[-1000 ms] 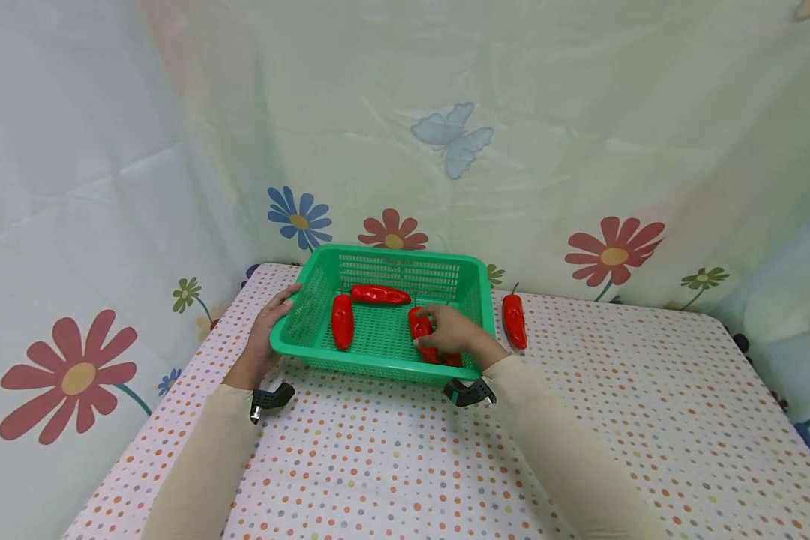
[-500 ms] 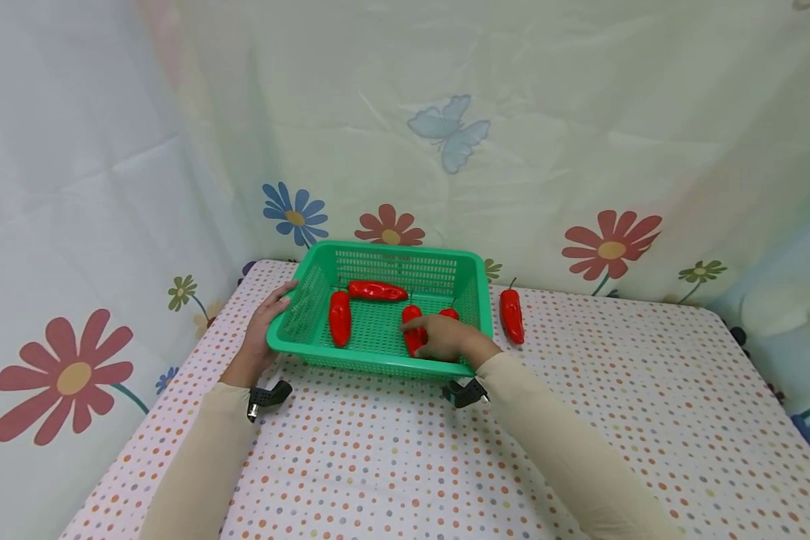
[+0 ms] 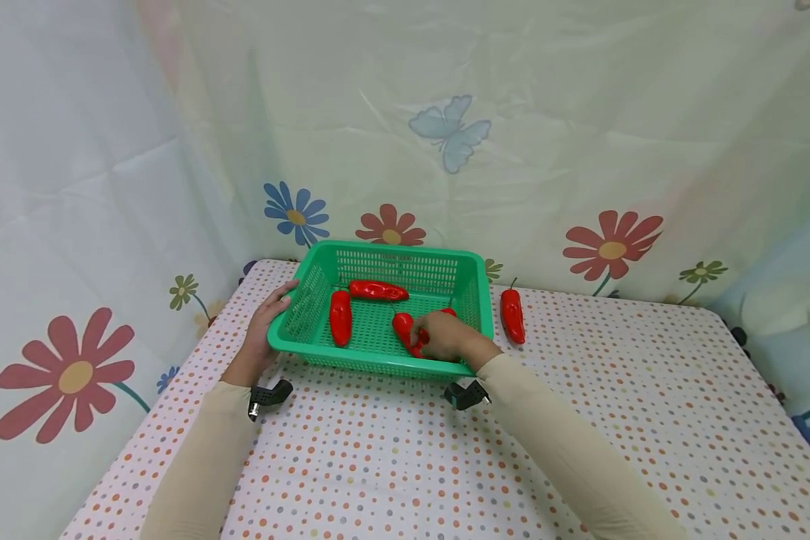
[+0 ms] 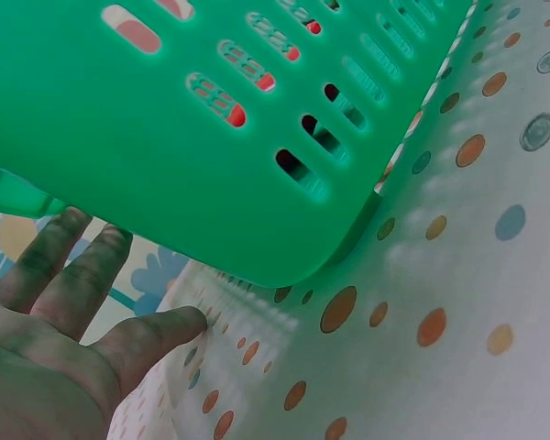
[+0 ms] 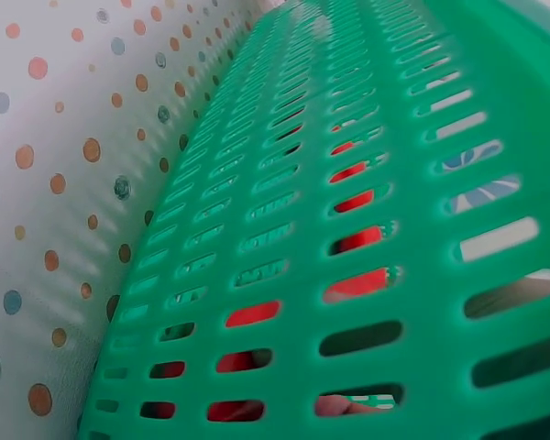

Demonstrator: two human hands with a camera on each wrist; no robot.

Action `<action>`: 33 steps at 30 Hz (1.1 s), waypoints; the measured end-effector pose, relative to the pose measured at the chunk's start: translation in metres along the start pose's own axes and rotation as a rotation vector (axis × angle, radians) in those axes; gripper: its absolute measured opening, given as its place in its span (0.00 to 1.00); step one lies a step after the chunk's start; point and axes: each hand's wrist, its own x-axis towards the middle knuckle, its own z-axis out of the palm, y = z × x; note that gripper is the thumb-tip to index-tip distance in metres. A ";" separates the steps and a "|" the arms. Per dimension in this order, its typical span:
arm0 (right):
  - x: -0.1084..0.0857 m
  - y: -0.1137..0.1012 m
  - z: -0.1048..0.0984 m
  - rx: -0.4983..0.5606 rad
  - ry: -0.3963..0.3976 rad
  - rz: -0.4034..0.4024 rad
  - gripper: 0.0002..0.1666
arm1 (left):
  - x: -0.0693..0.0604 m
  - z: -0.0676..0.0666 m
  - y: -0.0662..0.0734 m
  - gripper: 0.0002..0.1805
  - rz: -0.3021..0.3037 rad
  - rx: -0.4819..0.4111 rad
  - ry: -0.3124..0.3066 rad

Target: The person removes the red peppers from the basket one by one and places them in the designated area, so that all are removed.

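Note:
In the head view, a green plastic basket (image 3: pixel 354 360) holds several red chili peppers. My right hand (image 3: pixel 442 336) reaches over its front right corner and grips the lower part of one pepper (image 3: pixel 402 325), which lies slanted on the basket floor. Another pepper (image 3: pixel 449 311) shows only its top behind that hand. My left hand (image 3: pixel 259 330) touches the basket's left side. In the left wrist view, the left hand's fingers (image 4: pixel 82 284) are extended under the rim. The basket's slotted wall (image 5: pixel 284 238) hides most of the right hand in the right wrist view.
One pepper (image 3: pixel 340 319) lies lengthwise at the basket's left, another (image 3: pixel 378 291) crosswise along the back. Outside, a further pepper (image 3: pixel 512 316) rests right of the basket on the dotted tablecloth (image 3: pixel 378 450). A flowered curtain (image 3: pixel 526 187) hangs close behind.
Inside the basket, the right hand has closed its fingers around the pepper. Its stem end has swung left, from nearly straight to slanted. The left hand stays at the basket's side.

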 end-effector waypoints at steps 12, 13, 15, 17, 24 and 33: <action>0.001 -0.002 -0.001 -0.015 0.001 0.096 0.38 | -0.001 0.002 0.001 0.26 0.023 0.011 0.004; 0.001 -0.003 -0.001 -0.013 -0.001 0.100 0.37 | -0.001 0.002 0.001 0.26 0.025 0.008 0.005; 0.001 -0.003 -0.001 -0.010 0.004 0.106 0.36 | -0.001 0.002 0.002 0.26 0.028 0.011 0.001; 0.001 -0.003 0.000 -0.010 0.024 0.111 0.34 | -0.001 0.003 0.002 0.26 0.027 0.008 -0.001; 0.001 -0.003 0.002 -0.042 0.047 0.105 0.42 | 0.000 0.002 0.001 0.25 0.017 0.005 -0.002; 0.002 -0.004 0.001 -0.023 0.107 0.074 0.43 | 0.001 0.002 0.000 0.26 0.021 0.013 0.012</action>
